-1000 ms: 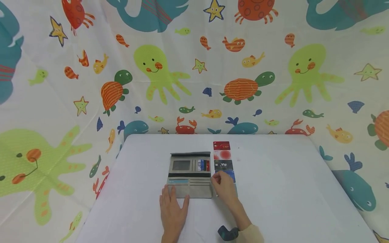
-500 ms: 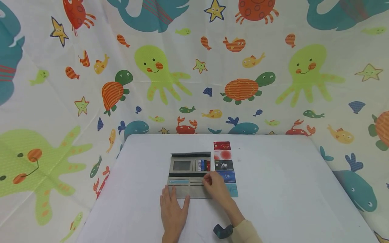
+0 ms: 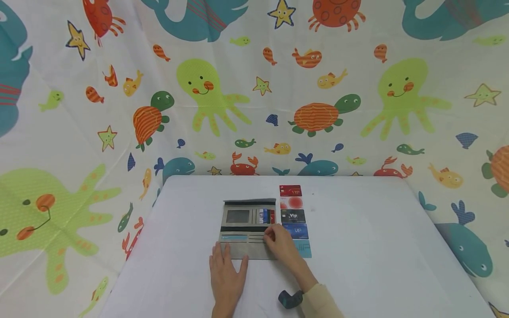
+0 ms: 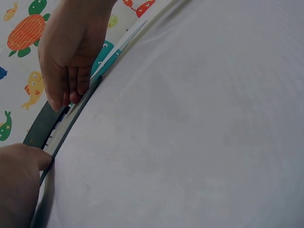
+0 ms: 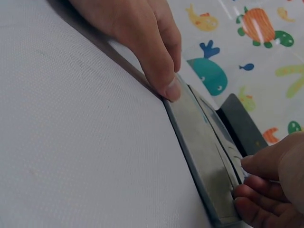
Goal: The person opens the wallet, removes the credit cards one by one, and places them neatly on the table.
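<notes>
Sea-creature fabric point(image 3: 254, 115) rises behind a white table point(image 3: 377, 238) bearing an open gray wallet point(image 3: 247, 229).
The right hand point(image 3: 281, 244) curls its fingers at the wallet's right pockets, their hold unclear; the left hand point(image 3: 227, 278) lies straight-fingered on its near left corner. Five cards point(image 3: 294, 216) line up just to the right.

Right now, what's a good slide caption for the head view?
Left hand and right hand at an open wallet, five cards lined up beside it.

Room on white table point(image 3: 377, 238) right of cards point(image 3: 293, 216); wallet point(image 3: 256, 251) hemmed by left hand point(image 3: 228, 276) near-left, right hand point(image 3: 281, 243) at right
</notes>
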Action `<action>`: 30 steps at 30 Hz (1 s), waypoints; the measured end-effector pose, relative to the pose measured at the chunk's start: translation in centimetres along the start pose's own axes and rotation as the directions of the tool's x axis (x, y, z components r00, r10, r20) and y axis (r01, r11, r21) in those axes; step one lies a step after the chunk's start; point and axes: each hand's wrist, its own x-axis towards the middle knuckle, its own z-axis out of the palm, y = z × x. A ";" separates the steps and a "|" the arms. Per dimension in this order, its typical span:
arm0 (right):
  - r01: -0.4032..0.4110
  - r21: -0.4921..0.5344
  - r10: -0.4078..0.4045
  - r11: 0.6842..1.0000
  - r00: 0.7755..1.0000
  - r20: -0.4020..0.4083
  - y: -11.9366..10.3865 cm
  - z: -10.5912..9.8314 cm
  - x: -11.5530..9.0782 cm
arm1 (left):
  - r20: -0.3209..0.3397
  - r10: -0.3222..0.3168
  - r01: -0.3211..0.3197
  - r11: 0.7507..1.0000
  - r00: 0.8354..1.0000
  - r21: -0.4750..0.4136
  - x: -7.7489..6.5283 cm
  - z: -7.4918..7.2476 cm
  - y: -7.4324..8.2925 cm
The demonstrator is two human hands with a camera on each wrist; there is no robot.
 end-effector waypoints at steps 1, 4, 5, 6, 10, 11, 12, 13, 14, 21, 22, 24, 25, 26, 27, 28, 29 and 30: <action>0.005 0.002 -0.005 1.000 1.000 0.000 0.0 0.1 0.1 | 0.000 0.000 0.000 1.000 1.000 0.000 0.0 0.0 0.0; 0.014 0.006 -0.014 1.000 1.000 0.000 0.1 0.2 0.3 | 0.000 -0.002 0.002 1.000 1.000 0.003 0.0 0.0 -0.1; 0.015 0.004 -0.015 1.000 1.000 -0.001 0.2 0.2 0.3 | -0.001 -0.002 0.002 1.000 1.000 0.003 0.0 0.0 -0.1; 0.013 0.004 -0.013 1.000 1.000 -0.003 0.2 0.3 0.4 | -0.001 -0.003 0.003 1.000 1.000 0.005 -0.1 -0.1 -0.1; 0.018 0.011 -0.017 1.000 1.000 -0.015 0.3 0.5 0.7 | -0.007 0.000 0.000 1.000 1.000 0.000 0.0 -0.1 0.0; 0.018 0.013 -0.018 1.000 1.000 -0.018 0.4 0.6 0.8 | -0.008 0.000 0.000 1.000 1.000 -0.002 0.0 -0.1 0.0; 0.016 0.016 -0.016 1.000 1.000 -0.020 0.4 0.6 0.9 | -0.009 0.001 -0.001 1.000 1.000 -0.005 0.0 -0.1 0.1; 0.018 0.017 -0.017 1.000 1.000 -0.023 0.4 0.7 0.9 | -0.009 0.002 -0.002 1.000 1.000 -0.006 0.0 -0.1 0.1; 0.015 0.017 -0.015 1.000 1.000 -0.025 0.5 0.7 1.0 | -0.008 0.002 -0.002 1.000 1.000 -0.005 0.0 -0.1 0.1; 0.003 0.032 -0.002 0.999 1.000 -0.026 0.6 0.6 1.2 | -0.022 0.012 -0.012 1.000 1.000 -0.010 0.1 -0.2 0.3; 0.000 0.035 0.001 0.999 1.000 -0.024 0.6 0.6 1.2 | -0.025 0.013 -0.014 1.000 1.000 -0.010 0.1 -0.2 0.3; -0.008 0.037 0.009 0.999 1.000 -0.018 0.5 0.5 1.2 | -0.027 0.015 -0.016 1.000 1.000 -0.011 0.1 -0.3 0.3; -0.011 0.040 0.012 0.999 1.000 -0.016 0.4 0.5 1.2 | -0.028 0.016 -0.016 1.000 0.999 -0.011 0.1 -0.2 0.3; -0.014 0.038 0.015 0.999 1.000 -0.013 0.4 0.4 1.2 | -0.029 0.017 -0.017 1.000 0.999 -0.011 0.1 -0.2 0.3; -0.017 0.038 0.018 0.999 1.000 -0.011 0.4 0.4 1.2 | -0.030 0.017 -0.017 1.000 0.999 -0.012 0.0 -0.2 0.3; -0.016 0.036 0.017 0.999 1.000 -0.010 0.4 0.4 1.1 | -0.031 0.017 -0.017 1.000 0.999 -0.011 0.0 -0.2 0.3; -0.016 0.037 0.016 0.999 1.000 -0.009 0.4 0.4 1.1 | -0.030 0.017 -0.017 1.000 0.999 -0.012 0.0 -0.2 0.3; -0.015 0.038 0.016 0.999 1.000 -0.008 0.4 0.4 1.1 | -0.031 0.017 -0.017 1.000 0.999 -0.012 0.0 -0.2 0.3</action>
